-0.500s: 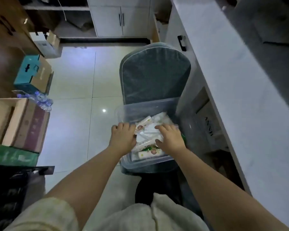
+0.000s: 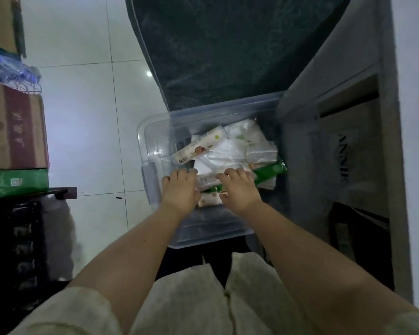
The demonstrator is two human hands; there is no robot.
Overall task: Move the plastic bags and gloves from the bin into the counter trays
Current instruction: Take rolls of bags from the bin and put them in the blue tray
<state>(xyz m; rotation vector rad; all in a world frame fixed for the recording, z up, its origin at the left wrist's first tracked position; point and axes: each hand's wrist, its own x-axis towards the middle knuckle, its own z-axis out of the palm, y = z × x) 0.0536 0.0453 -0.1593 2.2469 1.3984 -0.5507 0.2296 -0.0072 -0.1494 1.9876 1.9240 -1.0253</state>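
A clear plastic bin (image 2: 153, 139) sits on a grey chair below me. Inside lie several white packs of plastic bags and gloves (image 2: 237, 148), one long pack (image 2: 200, 147) tilted at the left and a green-edged pack (image 2: 271, 170) at the right. My left hand (image 2: 179, 193) rests palm down in the bin's near left part, fingers curled over the packs. My right hand (image 2: 240, 189) lies beside it on the packs, fingers bent against a white and green pack. Whether either hand grips a pack is hidden by the fingers.
The grey chair back (image 2: 228, 49) rises beyond the bin. A white counter side (image 2: 394, 117) with a shelf and a lettered bag (image 2: 344, 160) stands at the right. Stacked cardboard boxes (image 2: 15, 126) and a dark crate (image 2: 15, 238) line the left. White tiled floor (image 2: 87, 117) lies between.
The view has dropped closer to the bin. Both hands stay in the bin on the packs, and the right hand has shifted slightly toward the near side.
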